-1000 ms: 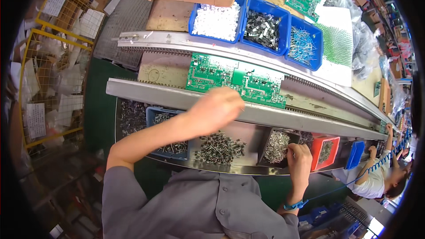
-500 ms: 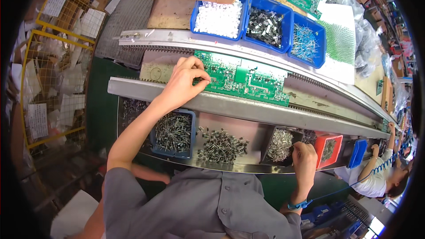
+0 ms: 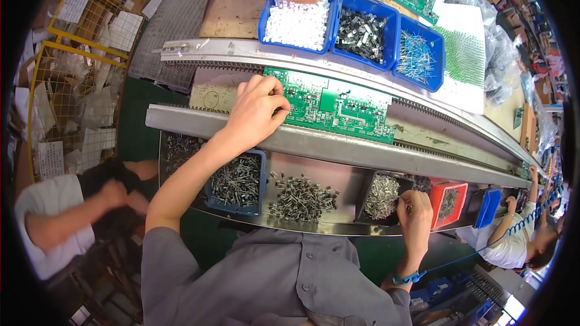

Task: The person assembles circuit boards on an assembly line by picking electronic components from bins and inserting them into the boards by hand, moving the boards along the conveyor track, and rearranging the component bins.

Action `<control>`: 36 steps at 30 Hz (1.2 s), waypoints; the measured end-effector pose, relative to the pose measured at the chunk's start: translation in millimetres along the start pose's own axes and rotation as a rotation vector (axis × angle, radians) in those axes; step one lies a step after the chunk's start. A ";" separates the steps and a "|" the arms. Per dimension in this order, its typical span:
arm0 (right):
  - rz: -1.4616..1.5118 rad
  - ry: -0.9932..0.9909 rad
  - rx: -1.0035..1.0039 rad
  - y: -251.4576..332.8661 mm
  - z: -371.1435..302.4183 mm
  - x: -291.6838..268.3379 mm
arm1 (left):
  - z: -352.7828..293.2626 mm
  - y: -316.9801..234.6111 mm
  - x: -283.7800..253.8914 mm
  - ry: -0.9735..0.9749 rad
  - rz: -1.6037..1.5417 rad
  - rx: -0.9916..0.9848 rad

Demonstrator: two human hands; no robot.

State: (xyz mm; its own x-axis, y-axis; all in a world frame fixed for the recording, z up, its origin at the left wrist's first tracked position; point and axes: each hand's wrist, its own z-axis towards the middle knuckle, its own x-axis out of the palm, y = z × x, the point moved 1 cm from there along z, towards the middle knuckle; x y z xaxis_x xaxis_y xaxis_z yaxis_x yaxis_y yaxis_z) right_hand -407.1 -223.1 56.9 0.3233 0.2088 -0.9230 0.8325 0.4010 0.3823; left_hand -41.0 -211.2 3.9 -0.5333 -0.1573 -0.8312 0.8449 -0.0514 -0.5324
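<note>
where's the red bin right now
In the head view, the red bin is on the right side, just right of the right hand and left of a blue bin, on the near side of the metal rail.

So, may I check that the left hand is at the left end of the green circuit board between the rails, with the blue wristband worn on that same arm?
Not quite: the head view shows the blue wristband on the right hand's arm. The left hand is indeed at the left end of the green circuit board between the rails.
</note>
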 end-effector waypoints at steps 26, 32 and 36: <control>0.114 -0.070 -0.103 7.4 16.7 -4.7 | 4.9 -5.3 -6.6 0.063 0.053 0.001; 0.172 -0.080 -0.172 15.4 36.0 -8.6 | 1.1 -4.7 -13.0 0.050 0.038 -0.015; 0.229 -0.104 -0.201 20.0 54.5 -2.8 | -5.6 -4.6 -17.0 0.018 0.024 -0.005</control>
State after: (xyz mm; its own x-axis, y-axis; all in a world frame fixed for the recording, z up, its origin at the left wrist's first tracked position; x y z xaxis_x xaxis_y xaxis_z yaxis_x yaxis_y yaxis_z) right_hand -366.9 -264.3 64.8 0.5450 0.2262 -0.8073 0.6306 0.5240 0.5725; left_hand -36.0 -202.7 19.6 -0.5135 -0.1408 -0.8465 0.8574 -0.0428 -0.5130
